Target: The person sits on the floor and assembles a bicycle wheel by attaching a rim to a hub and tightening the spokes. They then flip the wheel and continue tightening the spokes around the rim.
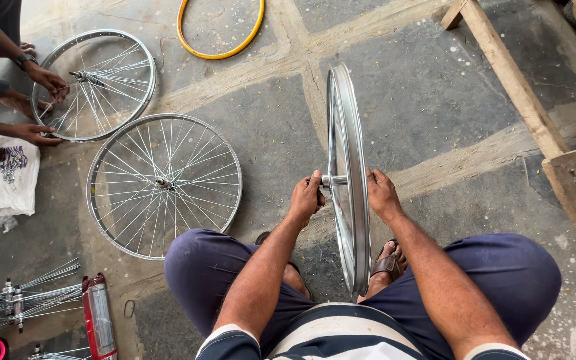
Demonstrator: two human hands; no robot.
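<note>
Both hands (345,195) pinching upright wheel (348,133) at axle (333,181), bare floor (435,100) beyond rim.

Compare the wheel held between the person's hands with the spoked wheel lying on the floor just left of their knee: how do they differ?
The held wheel stands upright on edge, seen rim-on; the floor wheel lies flat, showing its full circle of spokes. The held wheel is gripped at its axle by the left hand and right hand; nobody touches the floor wheel. Both are bare silver rims without tyres.
</note>
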